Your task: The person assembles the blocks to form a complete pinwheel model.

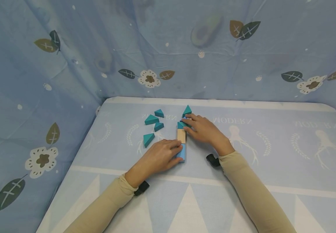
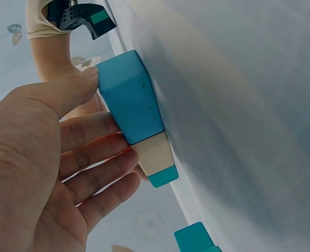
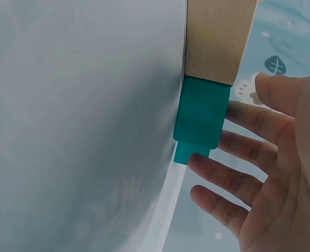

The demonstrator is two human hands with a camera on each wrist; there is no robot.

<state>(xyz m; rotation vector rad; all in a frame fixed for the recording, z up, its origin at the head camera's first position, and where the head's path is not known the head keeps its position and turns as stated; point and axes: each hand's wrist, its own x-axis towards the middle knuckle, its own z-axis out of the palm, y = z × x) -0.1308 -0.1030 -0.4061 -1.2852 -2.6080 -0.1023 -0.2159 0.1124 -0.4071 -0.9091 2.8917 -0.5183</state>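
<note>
A row of wooden blocks runs away from me on the table: a light blue block (image 1: pixel 181 153) nearest, then a natural wood block (image 1: pixel 181 136), then a teal triangle block (image 1: pixel 180 125). My left hand (image 1: pixel 160 155) lies along the left of the row, its thumb at the blue block's near end and its fingers reaching the blue and wood blocks. My right hand (image 1: pixel 204 130) is at the far end, its extended fingers touching the teal blocks from the right. Beyond the row stands another teal triangle (image 1: pixel 187 110). A blue piece beside it is mostly hidden by my right fingers.
Left of the row lie several loose teal triangle blocks, among them one nearer piece (image 1: pixel 148 139) and one farther piece (image 1: pixel 159 113). A patterned cloth (image 1: pixel 168 179) covers the table. A blue curtain (image 1: pixel 168 42) hangs behind its far edge and along the left.
</note>
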